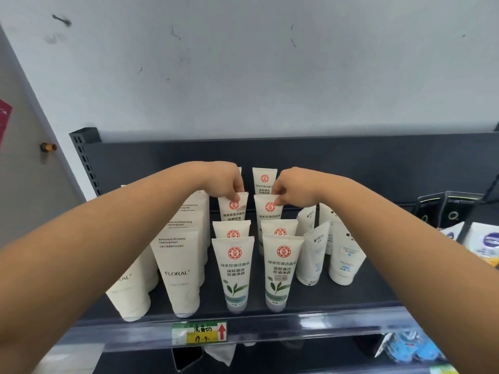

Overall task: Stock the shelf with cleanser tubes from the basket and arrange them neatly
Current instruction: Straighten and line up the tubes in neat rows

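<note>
Cleanser tube [232,210], 3rd back in the left row: your L hand [229,184] pinches its top edge, fingers curled. R hand [289,190] pinches the right-row tube [266,215] beside it. Both rows stand upright mid shelf [372,292]; FLORAL tubes [178,265] toward its left edge, price tag [199,333] on its front edge.

Off-task items:
- Pale grey painted wall [270,76] behind, with dark scuffs and hairline marks.
- Beige side panel [27,184] far left, carrying a small orange-brass round fitting [48,147] and, at the frame edge, a dark red poster [4,114], cropped.
- Green-and-yellow paper price tag [199,333] with a red up-arrow and handwritten digits, in the clear rail on the dark shelf [351,295] front.
- Far right: glossy black upright packs [442,209]. Just in front of them, white pouches with blue-purple print [483,238].
- Lower level, right: blue-and-white packets [413,349], blurred.
</note>
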### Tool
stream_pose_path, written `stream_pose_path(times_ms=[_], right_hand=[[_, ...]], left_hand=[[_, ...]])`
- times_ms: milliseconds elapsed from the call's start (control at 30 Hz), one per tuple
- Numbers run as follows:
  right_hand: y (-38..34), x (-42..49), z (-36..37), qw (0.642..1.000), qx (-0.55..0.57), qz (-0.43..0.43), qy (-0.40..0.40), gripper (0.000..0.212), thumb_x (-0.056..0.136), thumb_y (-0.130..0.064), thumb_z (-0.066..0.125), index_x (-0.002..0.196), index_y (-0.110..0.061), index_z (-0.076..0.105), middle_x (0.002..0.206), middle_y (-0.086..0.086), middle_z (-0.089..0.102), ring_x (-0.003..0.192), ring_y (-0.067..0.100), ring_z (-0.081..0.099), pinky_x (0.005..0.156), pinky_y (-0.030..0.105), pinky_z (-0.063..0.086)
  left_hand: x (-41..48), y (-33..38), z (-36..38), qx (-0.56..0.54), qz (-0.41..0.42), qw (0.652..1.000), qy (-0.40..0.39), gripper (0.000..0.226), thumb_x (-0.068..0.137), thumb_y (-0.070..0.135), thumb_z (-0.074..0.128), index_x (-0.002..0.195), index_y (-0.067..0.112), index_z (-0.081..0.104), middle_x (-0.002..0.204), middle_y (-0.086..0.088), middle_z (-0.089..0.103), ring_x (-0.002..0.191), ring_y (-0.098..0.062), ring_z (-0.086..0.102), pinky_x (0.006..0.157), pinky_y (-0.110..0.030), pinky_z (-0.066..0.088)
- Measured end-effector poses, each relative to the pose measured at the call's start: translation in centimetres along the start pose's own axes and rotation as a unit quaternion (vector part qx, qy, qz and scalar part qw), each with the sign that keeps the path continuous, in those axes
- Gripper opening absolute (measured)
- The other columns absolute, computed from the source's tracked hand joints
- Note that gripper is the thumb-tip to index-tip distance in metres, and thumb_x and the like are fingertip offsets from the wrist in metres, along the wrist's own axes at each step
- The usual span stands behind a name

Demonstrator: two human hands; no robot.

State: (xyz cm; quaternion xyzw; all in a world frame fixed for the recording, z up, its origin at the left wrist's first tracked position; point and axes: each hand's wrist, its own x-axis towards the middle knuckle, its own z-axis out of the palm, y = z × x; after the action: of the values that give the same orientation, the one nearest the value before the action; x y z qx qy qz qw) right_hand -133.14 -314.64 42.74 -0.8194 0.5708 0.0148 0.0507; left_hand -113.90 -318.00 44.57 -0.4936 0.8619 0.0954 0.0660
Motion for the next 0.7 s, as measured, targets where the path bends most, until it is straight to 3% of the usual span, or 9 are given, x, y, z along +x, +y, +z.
stream_pose_path(times_ms=[100, 267, 467, 533, 700], right_hand=[[-0.1, -0.3, 0.0, 1.000, -0.001, 0.005, 0.000, 0.025, 0.094, -0.030, 0.060, 0.111, -0.015, 0.071, 0.104, -0.002, 0.069, 0.090, 0.018, 0.062, 0.085, 0.034, 0.051], [-0.3, -1.1, -0.2, 1.000, 0.002, -0.003, 0.007, 0.020, 0.094, -0.029, 0.061, 0.105, -0.016, 0.072, 0.076, -0.013, 0.057, 0.069, 0.007, 0.052, 0.065, 0.022, 0.039], [-0.6, -2.3, -0.1, 1.000, -0.006, 0.001, -0.001, 0.024, 0.095, -0.032, 0.059, 0.109, -0.018, 0.072, 0.099, -0.007, 0.068, 0.088, 0.016, 0.061, 0.083, 0.035, 0.051], [-0.7, -2.7, -0.2, 1.000, -0.009, 0.002, -0.005, 0.024, 0.095, -0.032, 0.059, 0.110, -0.018, 0.072, 0.105, -0.006, 0.069, 0.094, 0.017, 0.062, 0.089, 0.039, 0.052], [-1.1, -3.4, -0.2, 1.000, -0.026, 0.006, -0.003, 0.025, 0.096, -0.033, 0.057, 0.111, -0.020, 0.072, 0.096, -0.009, 0.066, 0.087, 0.015, 0.059, 0.086, 0.035, 0.049]], left_hand=[[-0.4, 0.6, 0.2, 0.006, 0.015, 1.000, 0.000, 0.026, 0.094, 0.025, 0.061, 0.115, 0.014, 0.069, 0.106, 0.003, 0.069, 0.097, -0.015, 0.063, 0.087, -0.030, 0.050], [-1.3, 1.6, 0.4, 0.027, 0.035, 0.999, -0.005, 0.025, 0.094, 0.027, 0.060, 0.115, 0.016, 0.069, 0.109, 0.003, 0.069, 0.100, -0.016, 0.062, 0.092, -0.035, 0.051], [-2.5, 1.5, 0.7, 0.014, 0.056, 0.998, -0.021, 0.019, 0.094, 0.027, 0.060, 0.109, 0.019, 0.069, 0.101, 0.009, 0.065, 0.094, -0.010, 0.060, 0.080, -0.023, 0.044], [-2.9, 1.4, 0.8, 0.013, 0.057, 0.998, -0.017, 0.019, 0.094, 0.027, 0.060, 0.108, 0.019, 0.069, 0.103, 0.008, 0.066, 0.096, -0.012, 0.061, 0.083, -0.026, 0.046], [-3.4, 1.1, 1.1, 0.007, 0.047, 0.999, -0.012, 0.024, 0.094, 0.027, 0.059, 0.116, 0.020, 0.069, 0.108, 0.009, 0.068, 0.098, -0.012, 0.062, 0.093, -0.035, 0.051]])
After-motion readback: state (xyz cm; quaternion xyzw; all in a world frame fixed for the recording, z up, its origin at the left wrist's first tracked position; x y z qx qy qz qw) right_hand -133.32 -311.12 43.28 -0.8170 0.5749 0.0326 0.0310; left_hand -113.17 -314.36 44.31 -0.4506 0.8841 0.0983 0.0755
